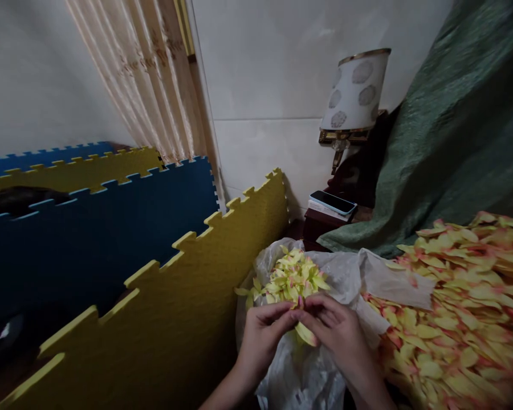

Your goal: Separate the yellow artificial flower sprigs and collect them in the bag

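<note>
My left hand point(263, 336) and my right hand point(337, 330) meet low in the middle of the view, fingertips pinched together on a yellow-green fabric petal point(305, 333) with a pink tip. Both hands hover over an open white plastic bag point(346, 273) that holds a heap of loose yellow-green petals point(293, 279). To the right lies a large spread of layered yellow and pink petals point(457, 302).
Yellow point(175, 302) and blue point(111, 228) foam puzzle mats stand on edge at the left. A green cloth point(453, 142) drapes at the right. Behind the bag, a phone point(332, 201) rests on a small stand beneath a table lamp point(354, 97). A beige curtain point(145, 74) hangs by the wall.
</note>
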Action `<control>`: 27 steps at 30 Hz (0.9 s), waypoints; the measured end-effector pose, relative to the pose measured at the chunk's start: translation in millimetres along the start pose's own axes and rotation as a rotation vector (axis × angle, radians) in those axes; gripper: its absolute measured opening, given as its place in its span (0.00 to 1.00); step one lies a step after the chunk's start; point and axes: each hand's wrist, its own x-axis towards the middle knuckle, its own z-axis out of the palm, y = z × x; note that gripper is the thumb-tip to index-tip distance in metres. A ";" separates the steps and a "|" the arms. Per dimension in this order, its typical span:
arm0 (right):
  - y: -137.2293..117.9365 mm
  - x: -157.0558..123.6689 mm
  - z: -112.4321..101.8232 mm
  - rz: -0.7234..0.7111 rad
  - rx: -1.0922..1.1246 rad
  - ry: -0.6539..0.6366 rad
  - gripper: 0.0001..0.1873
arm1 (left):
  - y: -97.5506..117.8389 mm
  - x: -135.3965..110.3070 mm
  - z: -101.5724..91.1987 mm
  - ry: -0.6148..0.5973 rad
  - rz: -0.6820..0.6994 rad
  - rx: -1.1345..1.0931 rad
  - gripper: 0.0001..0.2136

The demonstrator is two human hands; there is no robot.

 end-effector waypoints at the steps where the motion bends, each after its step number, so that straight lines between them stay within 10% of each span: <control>1: -0.6 1.6 -3.7 0.023 0.049 -0.028 0.12 | 0.6 -0.2 0.4 -0.021 -0.015 0.008 0.11; 6: -5.0 4.2 -12.1 0.105 0.141 -0.078 0.12 | 6.5 2.1 -4.3 -0.149 -0.142 -0.068 0.15; 13: 0.9 -11.8 -0.6 -0.068 -0.106 0.219 0.09 | 9.9 0.4 -8.8 -0.141 -0.306 -0.178 0.14; 17: 2.5 -21.6 1.0 -0.214 -0.169 0.098 0.02 | 10.3 -2.9 -4.3 -0.127 -0.277 -0.168 0.13; 27: 4.9 -23.9 -11.5 -0.046 -0.023 0.018 0.05 | 13.5 -10.3 -3.8 -0.185 -0.164 -0.008 0.08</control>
